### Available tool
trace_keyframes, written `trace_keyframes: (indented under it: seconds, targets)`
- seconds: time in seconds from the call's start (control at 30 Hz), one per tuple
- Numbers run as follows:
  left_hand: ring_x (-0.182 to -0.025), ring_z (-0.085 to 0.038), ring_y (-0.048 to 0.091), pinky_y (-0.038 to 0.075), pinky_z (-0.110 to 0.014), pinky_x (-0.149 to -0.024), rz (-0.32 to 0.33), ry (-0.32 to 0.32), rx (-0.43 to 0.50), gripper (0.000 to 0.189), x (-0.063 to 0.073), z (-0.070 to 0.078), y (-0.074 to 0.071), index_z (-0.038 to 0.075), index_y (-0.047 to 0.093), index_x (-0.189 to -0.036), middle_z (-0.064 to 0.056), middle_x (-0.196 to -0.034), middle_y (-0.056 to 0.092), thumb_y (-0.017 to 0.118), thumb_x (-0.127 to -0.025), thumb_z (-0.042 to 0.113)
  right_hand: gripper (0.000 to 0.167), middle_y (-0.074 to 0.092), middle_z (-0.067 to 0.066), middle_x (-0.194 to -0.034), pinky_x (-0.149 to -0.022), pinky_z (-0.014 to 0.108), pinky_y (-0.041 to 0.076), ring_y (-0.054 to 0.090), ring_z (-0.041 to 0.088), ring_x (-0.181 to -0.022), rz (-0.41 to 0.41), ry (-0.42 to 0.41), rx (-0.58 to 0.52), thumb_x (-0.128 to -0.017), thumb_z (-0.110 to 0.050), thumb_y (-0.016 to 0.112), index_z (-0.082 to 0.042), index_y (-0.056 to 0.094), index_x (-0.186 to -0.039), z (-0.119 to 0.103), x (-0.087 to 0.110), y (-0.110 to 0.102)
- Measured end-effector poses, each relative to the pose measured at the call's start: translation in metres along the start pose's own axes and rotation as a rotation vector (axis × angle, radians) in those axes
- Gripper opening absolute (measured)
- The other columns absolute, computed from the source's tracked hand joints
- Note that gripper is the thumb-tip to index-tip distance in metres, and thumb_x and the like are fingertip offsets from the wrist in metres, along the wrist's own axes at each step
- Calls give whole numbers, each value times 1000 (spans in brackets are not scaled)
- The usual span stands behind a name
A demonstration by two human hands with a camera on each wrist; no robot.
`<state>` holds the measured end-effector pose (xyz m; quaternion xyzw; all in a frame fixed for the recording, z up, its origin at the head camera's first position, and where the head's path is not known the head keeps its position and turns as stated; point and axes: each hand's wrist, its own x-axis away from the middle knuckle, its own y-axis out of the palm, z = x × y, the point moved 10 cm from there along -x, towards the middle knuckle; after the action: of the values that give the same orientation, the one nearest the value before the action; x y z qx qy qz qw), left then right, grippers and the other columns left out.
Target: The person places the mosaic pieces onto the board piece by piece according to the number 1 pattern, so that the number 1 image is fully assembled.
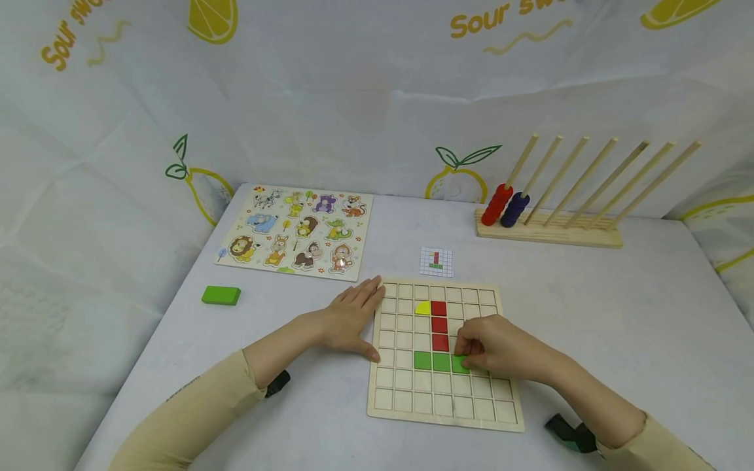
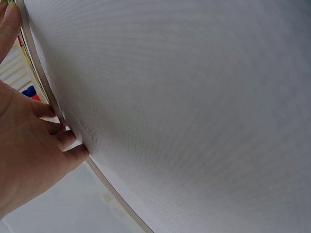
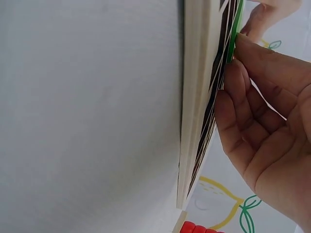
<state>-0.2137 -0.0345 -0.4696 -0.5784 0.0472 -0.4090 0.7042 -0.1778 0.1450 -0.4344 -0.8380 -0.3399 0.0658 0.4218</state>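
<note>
A wooden grid board lies on the table. Set in its cells are a yellow quarter-round tile, a column of red square tiles and a row of green square tiles. My right hand is over the board's right half, fingers curled, pinching the rightmost green tile at the end of that row. In the right wrist view its thumb meets the green tile. My left hand lies with fingers spread along the board's left edge, fingertips and thumb touching it.
Behind the board lies a small pattern card. An animal puzzle is at the back left, a green block in front of it. A wooden peg stand with red and blue beads stands at the back right.
</note>
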Motion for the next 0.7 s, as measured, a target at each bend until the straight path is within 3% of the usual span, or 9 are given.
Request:
trace_keyframes:
  seconds: [0.37,0.7]
  targets:
    - [-158,-29,-5,7,-50,-129,-7,-4,2,123,0,-2,0,6,2,-160,-11,-168,-12,72,-77,64,16,60,-14,-75,-62,17,47,50,-1,-69,8,5,31,-84,-10,75,-24,69,-86,-1,-1,-2]
    - [-158,-29,-4,7,-51,-128,-4,-2,20,122,1,-1,0,6,3,-160,-11,-168,-11,73,-77,63,6,65,-14,-85,-68,18,50,54,-3,-76,131,57,101,-90,-17,71,-21,71,-95,6,6,-30]
